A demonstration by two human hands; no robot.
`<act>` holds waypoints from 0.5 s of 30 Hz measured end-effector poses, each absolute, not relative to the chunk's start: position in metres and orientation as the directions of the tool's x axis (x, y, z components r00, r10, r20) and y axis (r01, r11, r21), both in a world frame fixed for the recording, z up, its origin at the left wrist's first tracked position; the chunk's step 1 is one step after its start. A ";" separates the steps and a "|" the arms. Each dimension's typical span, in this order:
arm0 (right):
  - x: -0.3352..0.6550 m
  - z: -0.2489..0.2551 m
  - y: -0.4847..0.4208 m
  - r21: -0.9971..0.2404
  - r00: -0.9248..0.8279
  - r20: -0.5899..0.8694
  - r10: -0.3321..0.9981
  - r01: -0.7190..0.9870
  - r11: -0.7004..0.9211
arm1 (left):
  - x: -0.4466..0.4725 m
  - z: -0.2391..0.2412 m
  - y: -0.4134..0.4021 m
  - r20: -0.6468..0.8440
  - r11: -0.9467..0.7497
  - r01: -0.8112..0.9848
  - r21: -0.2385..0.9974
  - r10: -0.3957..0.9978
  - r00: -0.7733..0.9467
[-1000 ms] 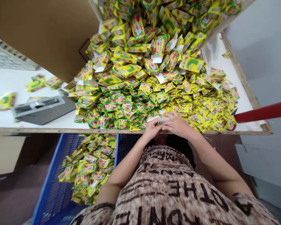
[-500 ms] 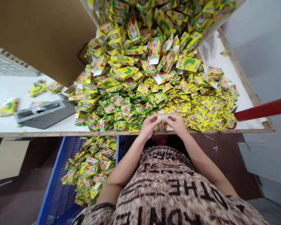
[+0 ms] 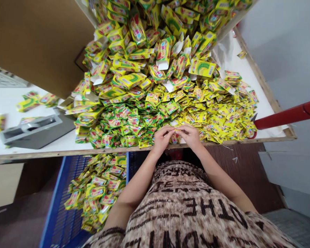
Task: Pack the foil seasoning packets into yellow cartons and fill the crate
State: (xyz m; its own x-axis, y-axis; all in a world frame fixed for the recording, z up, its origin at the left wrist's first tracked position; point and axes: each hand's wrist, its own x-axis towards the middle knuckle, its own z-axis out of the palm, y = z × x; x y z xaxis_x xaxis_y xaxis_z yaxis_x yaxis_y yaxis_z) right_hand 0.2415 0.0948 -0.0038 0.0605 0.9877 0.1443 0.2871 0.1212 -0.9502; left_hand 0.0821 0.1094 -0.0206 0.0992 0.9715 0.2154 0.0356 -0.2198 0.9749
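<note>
My left hand (image 3: 162, 138) and my right hand (image 3: 189, 136) meet at the near table edge, fingers curled together around a small yellow-and-red packet (image 3: 174, 137), most of it hidden by the fingers. Right behind the hands lies a big heap of yellow and green sachets (image 3: 150, 110) and small yellow cartons (image 3: 203, 68), spilling from a tilted cardboard box (image 3: 38, 41) at the back.
A grey tape dispenser (image 3: 33, 128) sits on the white table (image 3: 20, 144) at the left, with a few loose cartons beyond it. A blue crate (image 3: 54, 206) holding filled packets stands on the floor under the table. A red tube (image 3: 286, 115) juts in at the right.
Both hands drew back slightly toward the table edge and closed tighter together; the white flap seen between the fingers earlier no longer shows. The view shifted a little.
</note>
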 end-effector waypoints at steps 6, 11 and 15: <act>0.247 -0.016 0.073 -0.785 -0.090 0.312 0.946 0.536 0.310 | 0.077 -0.027 0.099 0.267 -0.295 0.122 0.948 0.942 0.205; 0.295 -0.003 0.090 -0.500 -0.148 0.332 0.932 0.810 0.307 | 0.084 -0.024 0.104 0.149 -0.156 0.061 0.986 0.983 0.109; 0.347 0.006 0.120 -0.315 -0.102 0.212 0.972 0.934 0.167 | 0.037 -0.002 0.113 0.013 -0.043 -0.227 0.973 0.991 -0.132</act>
